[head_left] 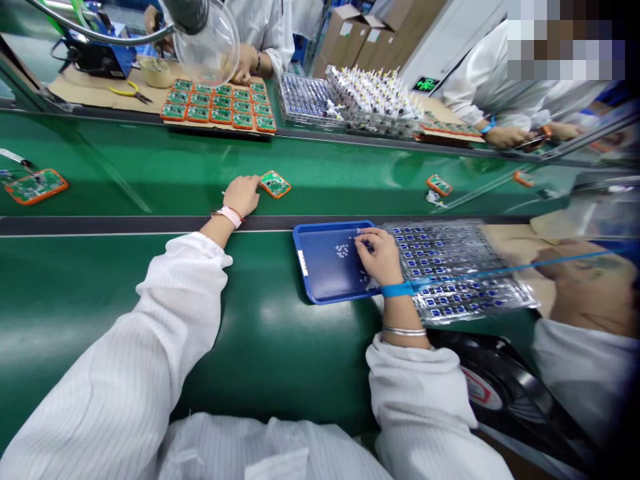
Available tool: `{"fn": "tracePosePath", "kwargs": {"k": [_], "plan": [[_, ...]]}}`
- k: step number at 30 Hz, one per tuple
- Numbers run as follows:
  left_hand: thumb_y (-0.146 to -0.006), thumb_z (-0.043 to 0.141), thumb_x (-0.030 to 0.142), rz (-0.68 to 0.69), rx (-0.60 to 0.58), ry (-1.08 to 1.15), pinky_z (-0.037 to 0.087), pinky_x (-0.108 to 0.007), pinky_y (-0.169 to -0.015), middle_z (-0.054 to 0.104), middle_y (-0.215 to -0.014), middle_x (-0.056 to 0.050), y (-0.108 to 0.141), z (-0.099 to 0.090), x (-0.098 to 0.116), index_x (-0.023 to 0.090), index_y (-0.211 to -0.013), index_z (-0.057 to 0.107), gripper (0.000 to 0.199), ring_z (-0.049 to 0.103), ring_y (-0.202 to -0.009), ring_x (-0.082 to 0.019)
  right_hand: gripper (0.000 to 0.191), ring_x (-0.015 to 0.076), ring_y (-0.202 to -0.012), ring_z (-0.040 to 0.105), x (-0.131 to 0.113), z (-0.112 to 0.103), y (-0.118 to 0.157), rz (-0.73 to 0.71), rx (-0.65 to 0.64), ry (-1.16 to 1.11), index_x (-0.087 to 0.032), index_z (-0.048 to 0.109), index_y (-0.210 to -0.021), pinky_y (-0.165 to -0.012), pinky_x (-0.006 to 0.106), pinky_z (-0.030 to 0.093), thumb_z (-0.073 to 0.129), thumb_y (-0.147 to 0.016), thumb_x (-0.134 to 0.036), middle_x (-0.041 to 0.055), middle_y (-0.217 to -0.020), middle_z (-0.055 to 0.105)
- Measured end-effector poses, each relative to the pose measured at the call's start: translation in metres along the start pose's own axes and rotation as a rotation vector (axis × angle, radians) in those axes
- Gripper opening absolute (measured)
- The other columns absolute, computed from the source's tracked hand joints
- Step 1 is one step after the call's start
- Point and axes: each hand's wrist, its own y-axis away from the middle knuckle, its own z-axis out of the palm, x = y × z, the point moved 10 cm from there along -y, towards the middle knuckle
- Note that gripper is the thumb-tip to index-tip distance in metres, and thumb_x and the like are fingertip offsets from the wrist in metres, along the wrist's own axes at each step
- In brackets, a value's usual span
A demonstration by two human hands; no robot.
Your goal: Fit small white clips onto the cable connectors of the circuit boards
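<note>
My left hand (242, 196) reaches over the green conveyor surface, its closed fingertips at the left edge of a green circuit board (275, 185) in an orange frame. The board lies on that surface. Over the right part of a blue tray (323, 283), my right hand (379, 255) has thumb and forefinger brought together in a pinch. Whatever is between those fingertips is too small to make out. Small clear-white pieces (341, 251) lie in the tray near the hand, and more are partly hidden beneath it.
Right of the tray are clear plastic trays (450, 267) of small blue-faced parts. A co-worker's arm (590, 287) and a black fan (510, 387) are farther right. Another board (37, 187) lies left. Beyond the conveyor, a shelf holds framed boards (217, 107) and pliers (131, 92).
</note>
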Motion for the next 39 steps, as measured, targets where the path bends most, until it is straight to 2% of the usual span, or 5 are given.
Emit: {"fn": "tracePosePath", "kwargs": {"k": [6, 13, 24, 34, 39], "plan": [[-0.074, 0.053, 0.023, 0.226, -0.117, 0.138, 0.044, -0.032, -0.082, 0.067, -0.095, -0.004, 0.014, -0.008, -0.042, 0.018, -0.109, 0.059, 0.036, 0.060, -0.090, -0.022, 0.013, 0.0260, -0.088, 0.055, 0.012, 0.006, -0.012, 0.102, 0.045, 0.064, -0.020, 0.058, -0.065, -0.084, 0.044, 0.042, 0.051, -0.075, -0.025, 0.0101, -0.080, 0.060], [-0.085, 0.043, 0.039, -0.277, 0.213, -0.112, 0.040, -0.039, -0.088, 0.060, -0.105, -0.015, 0.049, -0.062, -0.122, 0.012, -0.105, 0.057, 0.036, 0.053, -0.101, -0.029, 0.014, 0.0272, -0.090, 0.053, 0.021, 0.019, -0.013, 0.170, -0.028, 0.119, -0.019, 0.060, -0.065, -0.084, 0.045, 0.041, 0.051, -0.074, -0.026, 0.0117, -0.085, 0.060], [-0.074, 0.061, 0.043, -0.406, 0.108, -0.090, 0.043, -0.038, -0.083, 0.060, -0.103, -0.019, 0.054, -0.039, -0.083, 0.010, -0.115, 0.044, 0.055, 0.056, -0.101, -0.034, 0.012, 0.0317, -0.095, 0.052, 0.016, 0.016, -0.016, 0.156, -0.045, 0.071, -0.020, 0.053, -0.058, -0.086, 0.053, 0.041, 0.051, -0.070, -0.022, 0.0149, -0.093, 0.057], [-0.067, 0.069, 0.042, 0.188, 0.034, 0.317, 0.045, -0.033, -0.086, 0.061, -0.106, -0.007, 0.157, -0.048, 0.008, 0.018, -0.107, 0.050, 0.051, 0.058, -0.097, -0.023, 0.014, 0.0217, -0.105, 0.052, -0.189, 0.021, 0.031, -0.106, -0.252, -0.631, -0.022, 0.052, -0.074, -0.091, 0.040, 0.042, 0.047, -0.087, -0.027, 0.0084, -0.101, 0.055], [-0.076, 0.064, 0.035, 0.406, -0.132, 0.381, 0.043, -0.036, -0.093, 0.059, -0.115, -0.010, 0.216, -0.025, 0.062, 0.019, -0.117, 0.051, 0.046, 0.054, -0.104, -0.023, 0.012, 0.0206, -0.103, 0.052, -0.207, 0.052, 0.063, -0.022, -0.335, -0.705, -0.021, 0.050, -0.077, -0.089, 0.040, 0.043, 0.045, -0.088, -0.023, 0.0090, -0.100, 0.052]]}}
